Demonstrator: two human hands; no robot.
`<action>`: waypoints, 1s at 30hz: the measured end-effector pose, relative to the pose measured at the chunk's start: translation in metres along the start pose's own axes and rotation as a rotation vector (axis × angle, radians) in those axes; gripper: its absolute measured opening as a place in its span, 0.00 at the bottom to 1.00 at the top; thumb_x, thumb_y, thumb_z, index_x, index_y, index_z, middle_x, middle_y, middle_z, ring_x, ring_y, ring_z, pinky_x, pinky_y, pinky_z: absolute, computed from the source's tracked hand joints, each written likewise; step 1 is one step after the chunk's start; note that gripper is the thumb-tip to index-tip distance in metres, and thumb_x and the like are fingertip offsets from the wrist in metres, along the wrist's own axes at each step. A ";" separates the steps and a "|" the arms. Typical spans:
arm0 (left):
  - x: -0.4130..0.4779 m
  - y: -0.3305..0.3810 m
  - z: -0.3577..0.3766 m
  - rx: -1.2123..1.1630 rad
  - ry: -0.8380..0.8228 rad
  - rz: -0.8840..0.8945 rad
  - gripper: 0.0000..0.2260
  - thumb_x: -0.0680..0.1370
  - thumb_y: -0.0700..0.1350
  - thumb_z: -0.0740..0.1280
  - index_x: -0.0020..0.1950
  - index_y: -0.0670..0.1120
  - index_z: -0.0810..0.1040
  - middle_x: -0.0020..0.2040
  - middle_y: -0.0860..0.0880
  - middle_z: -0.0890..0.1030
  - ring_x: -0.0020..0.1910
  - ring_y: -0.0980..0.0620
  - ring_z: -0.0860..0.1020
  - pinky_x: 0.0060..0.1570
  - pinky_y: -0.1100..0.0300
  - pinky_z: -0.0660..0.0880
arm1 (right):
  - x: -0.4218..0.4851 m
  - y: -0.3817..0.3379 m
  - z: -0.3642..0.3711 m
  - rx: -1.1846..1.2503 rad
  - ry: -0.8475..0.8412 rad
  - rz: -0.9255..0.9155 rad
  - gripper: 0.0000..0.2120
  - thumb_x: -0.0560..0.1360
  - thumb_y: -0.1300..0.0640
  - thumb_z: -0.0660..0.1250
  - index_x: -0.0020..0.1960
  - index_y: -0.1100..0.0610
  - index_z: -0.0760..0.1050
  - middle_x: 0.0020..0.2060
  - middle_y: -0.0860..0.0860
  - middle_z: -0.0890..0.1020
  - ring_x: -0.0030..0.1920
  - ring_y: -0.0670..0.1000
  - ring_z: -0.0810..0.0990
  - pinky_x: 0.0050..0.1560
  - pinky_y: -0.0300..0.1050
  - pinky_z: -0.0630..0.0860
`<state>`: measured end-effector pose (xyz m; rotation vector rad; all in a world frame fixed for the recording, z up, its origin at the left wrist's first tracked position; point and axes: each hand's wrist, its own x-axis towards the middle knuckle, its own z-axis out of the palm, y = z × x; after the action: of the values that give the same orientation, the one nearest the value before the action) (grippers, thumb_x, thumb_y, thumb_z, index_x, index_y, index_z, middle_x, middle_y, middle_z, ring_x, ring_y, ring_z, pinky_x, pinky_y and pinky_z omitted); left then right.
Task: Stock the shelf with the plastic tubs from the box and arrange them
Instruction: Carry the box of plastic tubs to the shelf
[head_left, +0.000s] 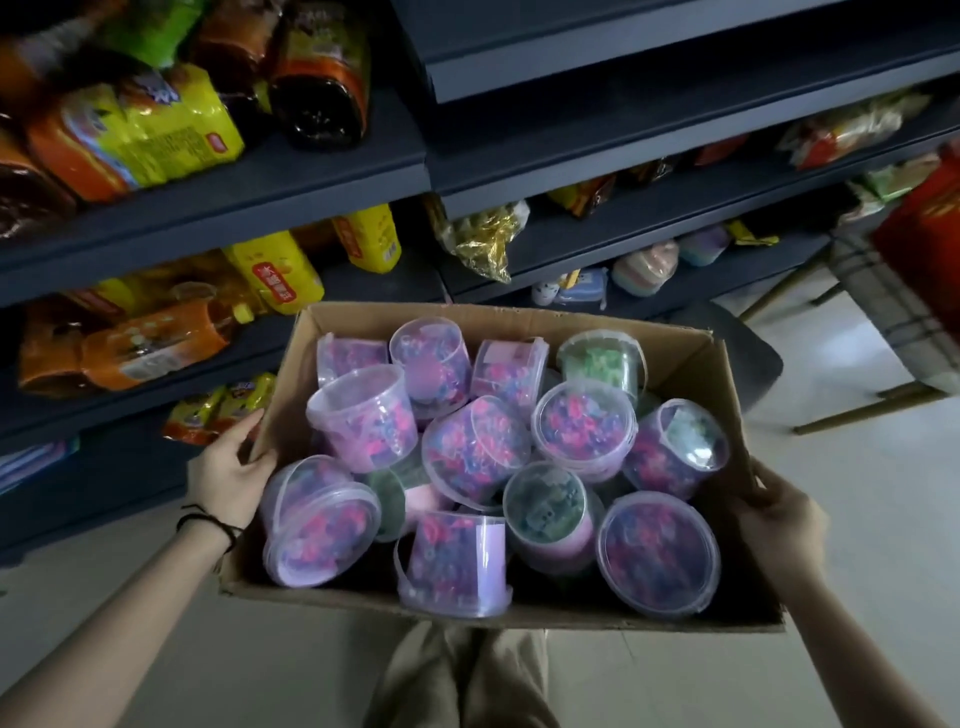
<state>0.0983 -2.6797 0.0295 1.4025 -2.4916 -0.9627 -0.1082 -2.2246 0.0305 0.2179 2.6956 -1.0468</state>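
Snack-filled shelf (322, 171) behind, left hand (228, 475), right hand (776, 517), fingers (248, 423) gripping box (727, 364) sides, plastic tubs (475, 452) jumbled inside

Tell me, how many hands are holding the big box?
2. The left hand grips the cardboard box by its left wall, and the right hand grips its right wall. No other hands show.

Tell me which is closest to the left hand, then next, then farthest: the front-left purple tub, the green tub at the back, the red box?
1. The front-left purple tub, right beside the left hand.
2. The green tub, back right of the cardboard box.
3. The red box, far right.
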 end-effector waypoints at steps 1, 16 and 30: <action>0.009 -0.003 0.012 -0.006 -0.001 0.014 0.22 0.73 0.34 0.70 0.67 0.43 0.75 0.61 0.40 0.79 0.59 0.40 0.77 0.59 0.52 0.70 | 0.008 0.004 0.006 0.001 0.012 -0.008 0.18 0.72 0.64 0.69 0.59 0.49 0.80 0.35 0.50 0.81 0.42 0.53 0.79 0.45 0.44 0.70; 0.047 -0.036 0.152 -0.098 -0.054 -0.040 0.22 0.74 0.31 0.67 0.68 0.40 0.73 0.61 0.39 0.78 0.56 0.40 0.78 0.53 0.58 0.70 | 0.082 0.076 0.068 -0.081 0.040 0.074 0.21 0.72 0.59 0.68 0.50 0.30 0.75 0.38 0.48 0.83 0.44 0.52 0.82 0.51 0.52 0.78; 0.046 -0.031 0.164 0.009 -0.098 -0.098 0.21 0.77 0.37 0.66 0.70 0.42 0.69 0.60 0.38 0.78 0.57 0.37 0.76 0.54 0.49 0.71 | 0.083 0.106 0.092 -0.073 0.027 0.137 0.25 0.74 0.56 0.66 0.70 0.48 0.68 0.58 0.57 0.81 0.58 0.62 0.78 0.58 0.57 0.73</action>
<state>0.0299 -2.6514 -0.1268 1.5291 -2.5197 -1.0646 -0.1482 -2.2057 -0.1261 0.3993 2.6927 -0.9111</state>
